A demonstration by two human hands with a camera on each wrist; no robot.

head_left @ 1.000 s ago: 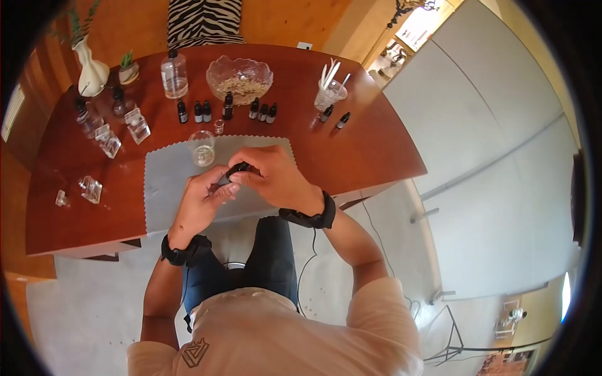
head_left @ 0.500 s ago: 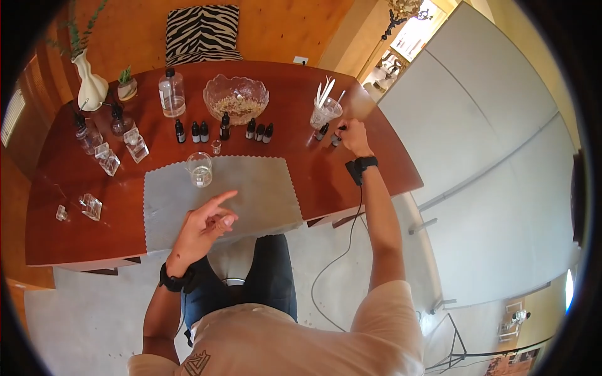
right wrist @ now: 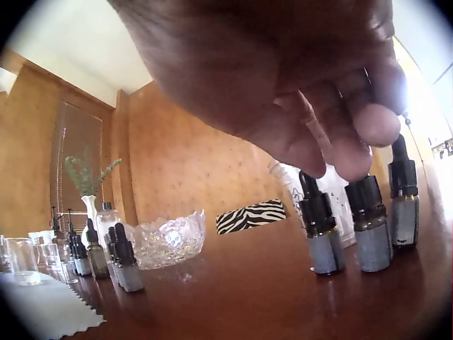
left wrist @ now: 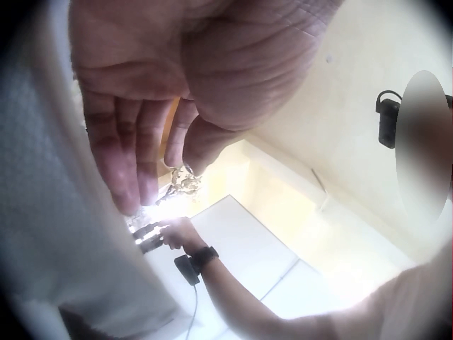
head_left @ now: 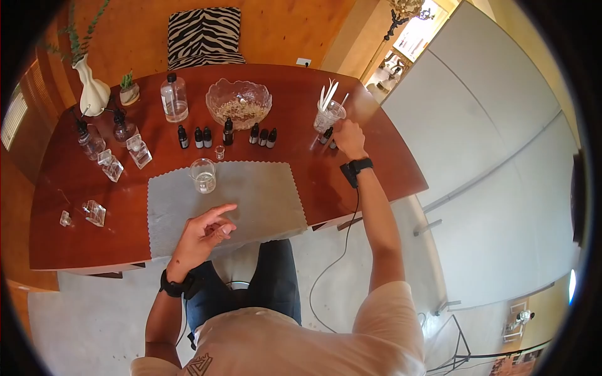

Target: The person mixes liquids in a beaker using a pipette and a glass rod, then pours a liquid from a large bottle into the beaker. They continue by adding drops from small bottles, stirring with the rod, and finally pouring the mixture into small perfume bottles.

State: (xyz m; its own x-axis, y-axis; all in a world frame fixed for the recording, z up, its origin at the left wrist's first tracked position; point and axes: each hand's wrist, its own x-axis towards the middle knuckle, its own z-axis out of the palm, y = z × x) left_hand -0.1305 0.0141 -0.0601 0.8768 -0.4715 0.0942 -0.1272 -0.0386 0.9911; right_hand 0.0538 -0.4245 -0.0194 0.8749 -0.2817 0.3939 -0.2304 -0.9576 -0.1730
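Above the grey cloth's front edge (head_left: 269,232), my left hand (head_left: 202,237) holds nothing, its index finger extended and the others loosely bent. The left wrist view shows the same hand (left wrist: 177,64) from the palm side. My right hand (head_left: 351,139) is at the table's right, beside small dark dropper bottles (head_left: 327,133). In the right wrist view three stand upright; the fingers of the right hand (right wrist: 283,85) close round the top of the middle bottle (right wrist: 373,246), hiding its bulb. A glass beaker (head_left: 204,178) with clear liquid stands on the cloth.
Behind the cloth are a row of dropper bottles (head_left: 207,138), a tiny glass (head_left: 219,152) and a glass bowl (head_left: 241,113). A cup of white strips (head_left: 330,119) stands behind my right hand. Glass bottles (head_left: 138,153) and a white vase (head_left: 93,97) are at left.
From over the cloth, where both hands held a small dark item, my right hand has moved right to the dropper bottles. The left hand has let go and stays over the cloth.
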